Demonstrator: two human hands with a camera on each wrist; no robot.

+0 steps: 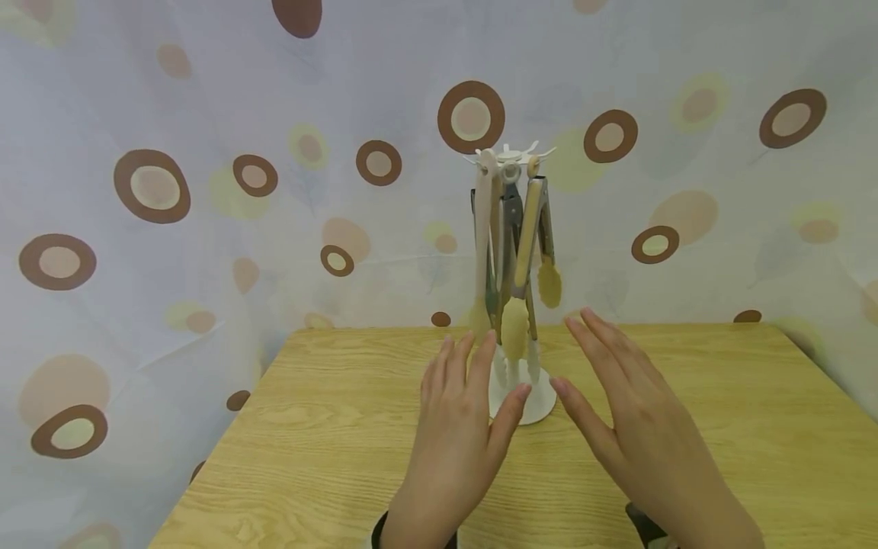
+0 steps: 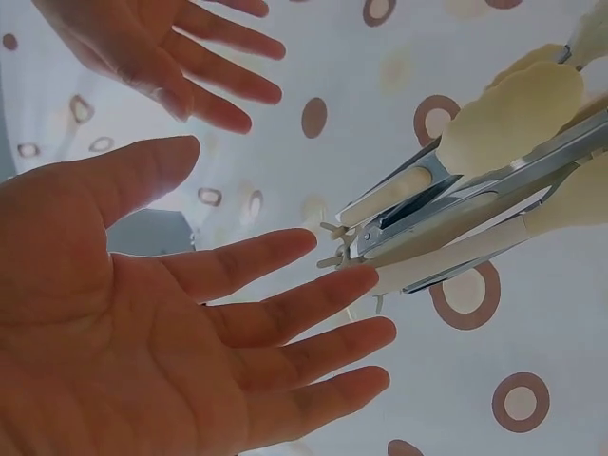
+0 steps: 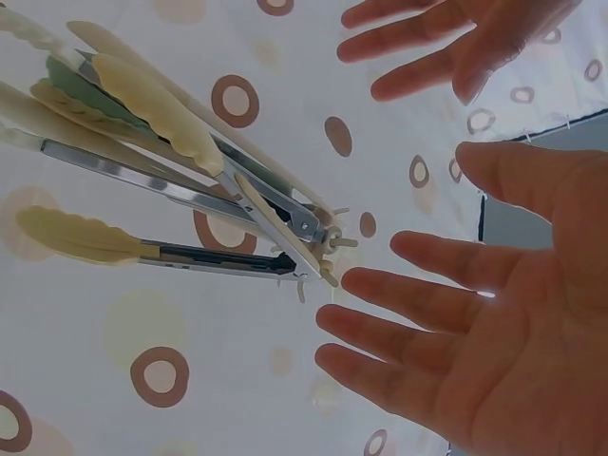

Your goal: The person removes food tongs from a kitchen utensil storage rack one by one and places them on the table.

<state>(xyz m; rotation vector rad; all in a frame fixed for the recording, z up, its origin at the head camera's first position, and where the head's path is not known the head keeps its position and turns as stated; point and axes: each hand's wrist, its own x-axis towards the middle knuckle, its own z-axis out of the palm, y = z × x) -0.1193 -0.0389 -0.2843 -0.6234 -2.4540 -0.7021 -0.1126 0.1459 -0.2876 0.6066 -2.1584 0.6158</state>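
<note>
While the fingers of my left hand [image 1: 456, 431] point forward, straight and slightly spread with the thumb held out to the side, they have hold of nothing. My right hand [image 1: 641, 427] mirrors it, its fingers long and extended, the thumb apart from them, and it too holds nothing. Both palms face down and forward above the desk [image 1: 309, 435], well apart at the wrists, their thumbs turned in toward each other.

Just beyond them is the white stand [image 1: 542, 400], upright on its round base, with a ring of curved hooks at the top. Several pairs of kitchen tongs hang from it, tips down. Nearest me is a pair with a pale yellow scalloped head [image 1: 514, 329]; to its right a shorter pair ends in a deeper yellow tip [image 1: 550, 284]. On the left hangs a long beige handle [image 1: 483, 229], and the right wrist view shows a green head [image 3: 81, 87] among the others, partly covered by them.

Behind everything is a pale cloth [image 1: 398, 290] printed with brown rings and faded spots.
</note>
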